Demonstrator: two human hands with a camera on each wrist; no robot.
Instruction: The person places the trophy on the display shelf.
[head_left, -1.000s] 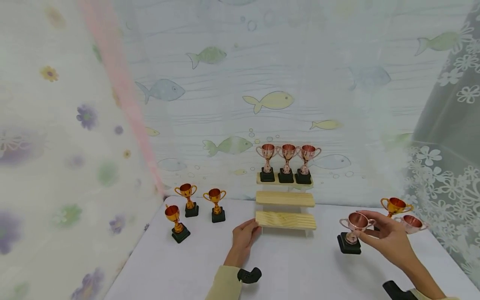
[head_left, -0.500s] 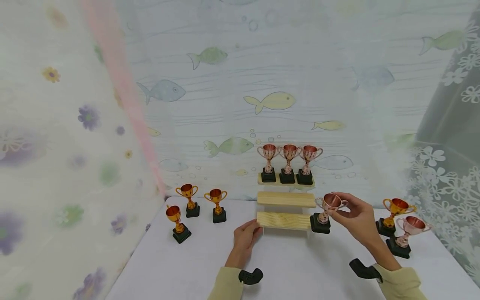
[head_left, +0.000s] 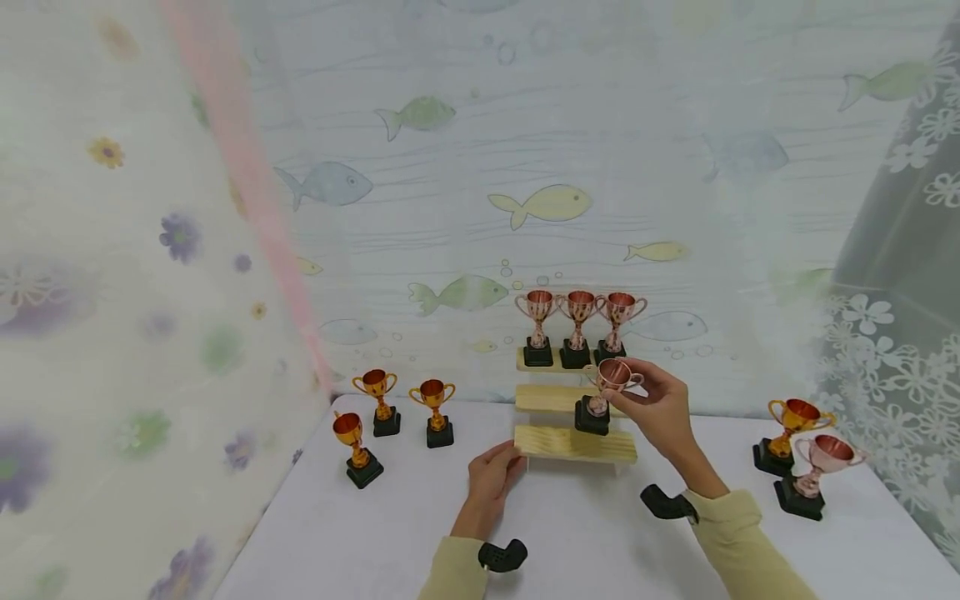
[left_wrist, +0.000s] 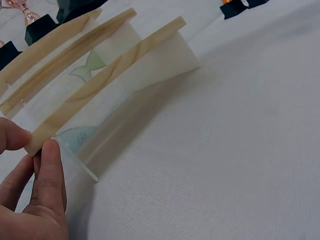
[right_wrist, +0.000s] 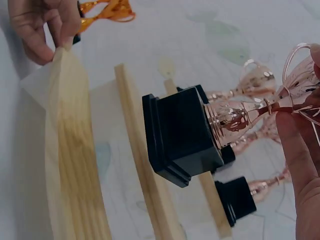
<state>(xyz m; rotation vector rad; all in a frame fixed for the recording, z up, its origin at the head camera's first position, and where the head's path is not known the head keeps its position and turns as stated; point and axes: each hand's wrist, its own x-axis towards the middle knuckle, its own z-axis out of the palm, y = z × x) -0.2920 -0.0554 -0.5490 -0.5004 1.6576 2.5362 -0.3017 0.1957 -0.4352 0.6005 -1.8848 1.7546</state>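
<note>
A three-step display stand with wooden treads (head_left: 555, 443) stands at the back of the white table. My left hand (head_left: 489, 482) pinches the left end of its lowest tread, thumb on top and fingers beneath, as the left wrist view shows. My right hand (head_left: 660, 408) holds a rose-gold trophy cup (head_left: 614, 376) by its bowl and handle. Its black base (right_wrist: 185, 135) overlaps the middle tread (head_left: 543, 398) in the head view, slightly tilted. On the top tread, three rose-gold trophies (head_left: 577, 312) stand in a row.
Three gold trophies (head_left: 432, 400) stand on the table (head_left: 360, 542) to the left of the stand. At the right are one gold trophy (head_left: 797, 415) and another rose-gold trophy (head_left: 825, 454). A fish-patterned curtain (head_left: 450, 208) hangs right behind the stand.
My right hand has carried the rose-gold trophy leftward from the table's right side, then up in front of the stand's middle tread. The left hand stays on the lowest tread.
</note>
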